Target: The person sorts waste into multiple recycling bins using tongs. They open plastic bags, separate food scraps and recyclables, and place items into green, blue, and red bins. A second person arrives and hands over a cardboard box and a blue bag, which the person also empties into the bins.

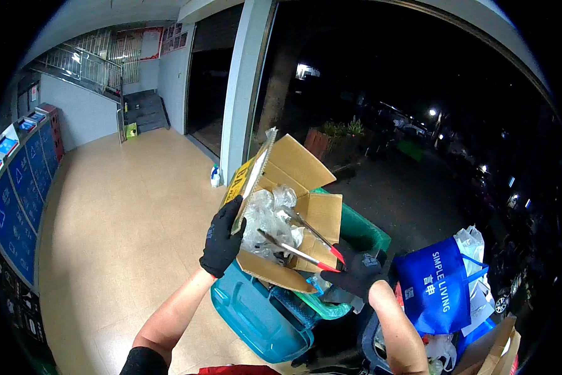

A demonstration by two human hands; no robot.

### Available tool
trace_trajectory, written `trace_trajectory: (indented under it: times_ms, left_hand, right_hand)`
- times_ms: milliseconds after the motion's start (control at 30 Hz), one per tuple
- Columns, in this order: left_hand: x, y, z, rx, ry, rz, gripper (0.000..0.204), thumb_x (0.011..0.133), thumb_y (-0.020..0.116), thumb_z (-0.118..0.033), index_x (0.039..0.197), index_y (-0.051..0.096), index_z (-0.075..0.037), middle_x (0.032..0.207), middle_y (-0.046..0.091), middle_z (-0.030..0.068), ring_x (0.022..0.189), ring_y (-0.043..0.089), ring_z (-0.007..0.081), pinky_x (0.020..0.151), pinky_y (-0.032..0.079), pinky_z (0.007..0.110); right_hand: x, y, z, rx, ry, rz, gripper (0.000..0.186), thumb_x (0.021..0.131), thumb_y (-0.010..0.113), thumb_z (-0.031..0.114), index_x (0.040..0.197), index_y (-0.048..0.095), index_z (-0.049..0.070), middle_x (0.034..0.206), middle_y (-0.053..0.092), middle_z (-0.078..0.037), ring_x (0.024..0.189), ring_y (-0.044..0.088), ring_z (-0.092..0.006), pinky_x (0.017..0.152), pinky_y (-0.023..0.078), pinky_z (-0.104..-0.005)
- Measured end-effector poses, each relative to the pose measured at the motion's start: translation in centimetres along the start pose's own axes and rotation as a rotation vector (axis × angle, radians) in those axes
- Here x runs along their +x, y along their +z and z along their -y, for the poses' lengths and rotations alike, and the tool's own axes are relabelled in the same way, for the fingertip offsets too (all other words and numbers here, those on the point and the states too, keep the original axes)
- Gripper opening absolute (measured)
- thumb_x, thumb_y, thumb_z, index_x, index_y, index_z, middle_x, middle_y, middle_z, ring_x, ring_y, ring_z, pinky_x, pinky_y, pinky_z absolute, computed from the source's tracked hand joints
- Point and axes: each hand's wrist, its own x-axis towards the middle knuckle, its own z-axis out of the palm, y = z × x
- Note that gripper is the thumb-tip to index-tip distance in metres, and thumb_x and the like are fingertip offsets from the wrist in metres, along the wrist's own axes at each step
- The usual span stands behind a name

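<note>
My left hand (pixel 223 236), in a black glove, is closed on the raised left side of an open cardboard box (pixel 325 214), where a yellow printed panel (pixel 239 181) shows a ragged edge. Crumpled clear plastic (pixel 270 215) fills the inside of the box. Also gloved in black, my right hand (pixel 360 272) grips a pair of tongs (pixel 312 232) with red handles and metal arms. The arms are spread apart, and their tips reach in at the plastic; whether they pinch any is unclear. Under the box is a green bin (pixel 362 231), partly hidden.
A teal lid (pixel 262 315) hangs at the bin's near left. On the right are a blue shopping bag (pixel 434 287), white plastic bags (pixel 473 262) and another cardboard box (pixel 490 350). Blue recycling bins (pixel 21 187) line the left wall. A pillar (pixel 240 94) stands beyond the box.
</note>
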Motion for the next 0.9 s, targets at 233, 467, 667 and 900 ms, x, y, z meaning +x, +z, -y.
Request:
trace_trajectory:
  times_ms: [233,467,667,900]
  left_hand:
    - [-0.2,0.8,-2.2,-0.18,-0.077,-0.002,0.042,0.092,0.058,-0.01,0.134,0.054,-0.004,0.13,0.059,0.0185,0.12,0.056,0.0312,0.103,0.042,0.038]
    - [0.3,2.9,0.2,-0.401,-0.367,-0.286,0.028,0.094,0.064,-0.022,0.105,0.068,0.003,0.094,0.071,0.0073,0.085,0.063,0.0128,0.076,0.049,0.032]
    - [1.9,5.4,-5.0,-0.652,-0.336,-0.289,0.028,0.092,0.066,-0.022,0.108,0.067,0.002,0.086,0.063,0.0003,0.078,0.054,0.0095,0.07,0.043,0.027]
    - [-0.4,11.7,-11.9,-0.351,-0.057,-0.095,0.032,0.09,0.069,-0.02,0.111,0.064,0.004,0.098,0.068,0.0097,0.084,0.06,0.0152,0.076,0.048,0.031]
  right_hand:
    - [4.8,4.0,0.9,-0.147,0.133,0.039,0.081,0.077,0.064,0.06,0.138,0.044,0.011,0.119,0.063,-0.022,0.11,0.061,-0.0354,0.091,0.049,-0.0424]
    - [7.0,6.4,-0.6,-0.139,0.166,0.095,0.057,0.085,0.058,0.052,0.128,0.053,0.014,0.115,0.066,-0.016,0.107,0.062,-0.0349,0.091,0.049,-0.0443]
    - [-1.2,6.9,-2.6,-0.145,0.249,-0.021,0.046,0.09,0.053,0.044,0.125,0.056,0.015,0.107,0.067,-0.017,0.102,0.063,-0.0359,0.086,0.049,-0.0463]
    - [-13.6,8.1,-6.0,-0.179,0.392,-0.227,0.046,0.089,0.056,0.038,0.129,0.054,0.015,0.092,0.07,-0.017,0.085,0.067,-0.0354,0.071,0.051,-0.047]
